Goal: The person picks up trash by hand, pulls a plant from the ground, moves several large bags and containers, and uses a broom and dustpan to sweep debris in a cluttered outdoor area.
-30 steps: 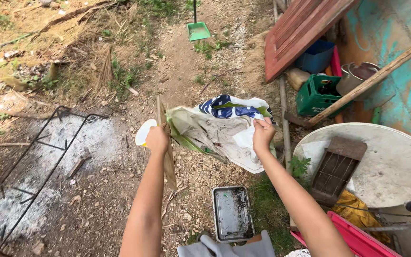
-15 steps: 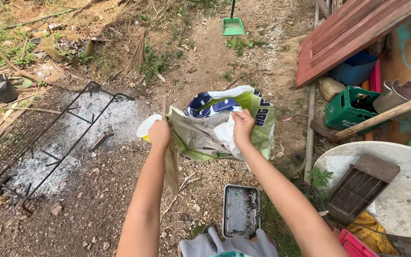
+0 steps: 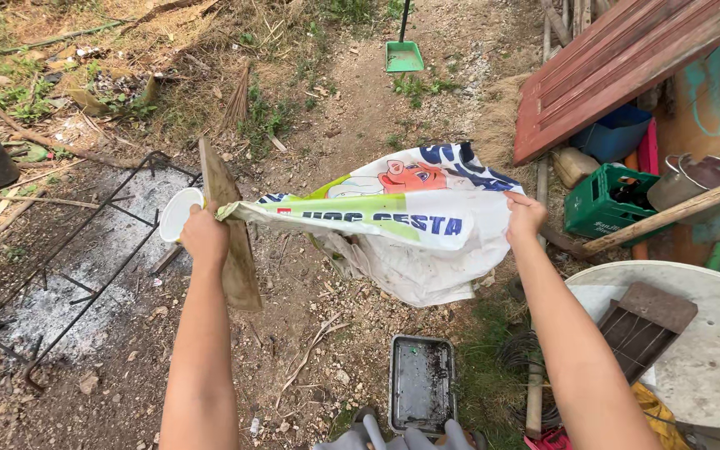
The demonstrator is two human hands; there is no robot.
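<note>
The dirt yard [image 3: 352, 108] takes up most of what's in front of me, stony and dry. A round white tabletop [image 3: 710, 350] sits at the right with a dark slatted rack [image 3: 647, 325] lying on it, and a red corrugated sheet [image 3: 618, 58] leans above a green crate [image 3: 606, 200]. At the left a black wire frame [image 3: 85, 275] lies over a patch of grey ash [image 3: 60, 300].

In the middle a printed white and green sack [image 3: 402, 225] hangs stretched out in the air between the person's two arms, above the dirt. The left hand [image 3: 203, 236] is closed around one corner of it, and the same fist also grips a flat wooden board [image 3: 231, 242] and a white cup [image 3: 178, 215]. The right hand [image 3: 525, 217] is pinched tight on the opposite edge.

Lower down, a dirty metal tray [image 3: 421, 385] rests on the ground, and a small green dustpan [image 3: 403, 57] stands far up the path
</note>
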